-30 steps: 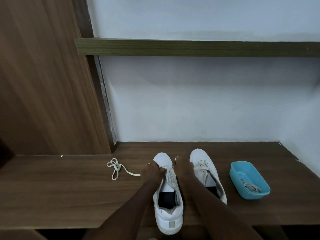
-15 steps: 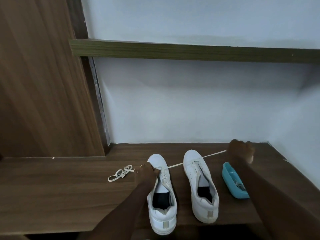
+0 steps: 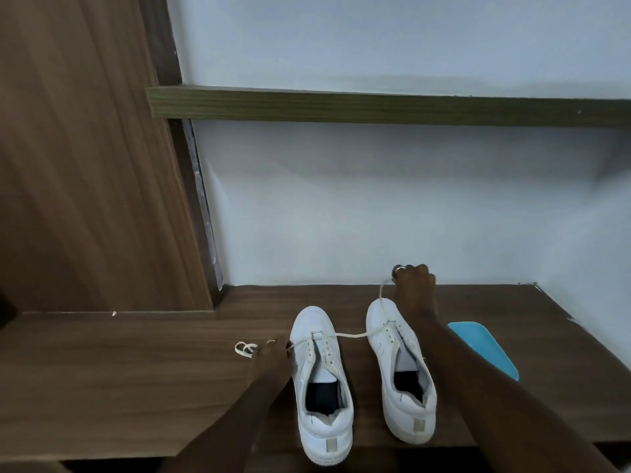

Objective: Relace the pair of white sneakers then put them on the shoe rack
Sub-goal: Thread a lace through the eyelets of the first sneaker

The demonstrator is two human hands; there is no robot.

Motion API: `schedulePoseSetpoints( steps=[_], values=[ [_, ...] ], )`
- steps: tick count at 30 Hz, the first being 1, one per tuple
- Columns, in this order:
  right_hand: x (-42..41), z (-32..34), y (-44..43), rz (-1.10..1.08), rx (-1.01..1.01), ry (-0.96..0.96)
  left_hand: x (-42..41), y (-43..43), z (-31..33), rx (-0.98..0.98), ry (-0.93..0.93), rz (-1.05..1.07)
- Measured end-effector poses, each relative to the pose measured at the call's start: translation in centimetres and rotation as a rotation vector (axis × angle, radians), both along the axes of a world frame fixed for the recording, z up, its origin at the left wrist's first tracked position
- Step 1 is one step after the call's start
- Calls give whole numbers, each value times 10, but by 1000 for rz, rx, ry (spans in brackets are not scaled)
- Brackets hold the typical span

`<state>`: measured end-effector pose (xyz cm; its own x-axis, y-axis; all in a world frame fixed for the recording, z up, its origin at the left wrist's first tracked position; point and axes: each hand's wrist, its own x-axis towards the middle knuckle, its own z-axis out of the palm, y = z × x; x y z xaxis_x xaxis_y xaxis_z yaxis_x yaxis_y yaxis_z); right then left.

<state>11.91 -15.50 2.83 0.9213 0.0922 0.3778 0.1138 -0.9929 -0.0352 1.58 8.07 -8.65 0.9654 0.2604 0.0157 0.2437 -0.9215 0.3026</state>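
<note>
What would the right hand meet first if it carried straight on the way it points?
Most likely the pale back wall. The right hand, pinching the white shoelace, points away over the dark wooden shelf; nothing shows between them, though depth is unclear.

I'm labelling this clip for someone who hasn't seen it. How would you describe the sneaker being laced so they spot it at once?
Start at the dark wooden shelf under the pale wall, where a white pair stands. It is the sneaker beside the left hand, farther from the blue tub. Only it has the lace threaded through its front eyelets; the other sneaker has eyelets that look empty.
</note>
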Motion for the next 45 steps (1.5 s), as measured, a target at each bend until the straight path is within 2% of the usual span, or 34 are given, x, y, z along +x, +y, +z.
schedulePoseSetpoints(
  steps=[3, 7, 10, 15, 18, 24, 27, 31, 34, 37, 41, 45],
  values=[
    [0, -3, 17, 120, 82, -65, -3, 7, 10, 131, 21, 36],
    [-3, -1, 25, 195, 180, -124, -1, 24, 28, 214, -22, 119],
    [-4, 8, 26, 199, 167, -87, 2, 40, 56, 233, -69, 158],
    [-8, 29, 25, 165, 338, 31, 5, 59, 112, 370, -119, 172],
    [-13, 48, 30, 186, 523, 60, 4, 61, 146, 492, -135, 134],
    [-21, 113, 52, 272, 721, 145, 16, 52, 220, 673, -304, -7],
    [-30, 154, 65, 317, 977, 80, 17, 39, 263, 799, -315, -88],
    [-45, 203, 69, 470, 1099, 67, 15, 28, 311, 932, -424, -158],
    [-52, 232, 68, 513, 1239, 63, 17, 18, 330, 817, -503, -202],
    [-56, 251, 71, 556, 1322, 125, 23, 13, 334, 479, -560, -196],
    [-63, 262, 81, 565, 1347, 179, 21, 3, 337, 228, -643, -203],
    [-67, 265, 88, 564, 1231, 214, 17, -4, 344, 108, -592, -223]
  ],
)
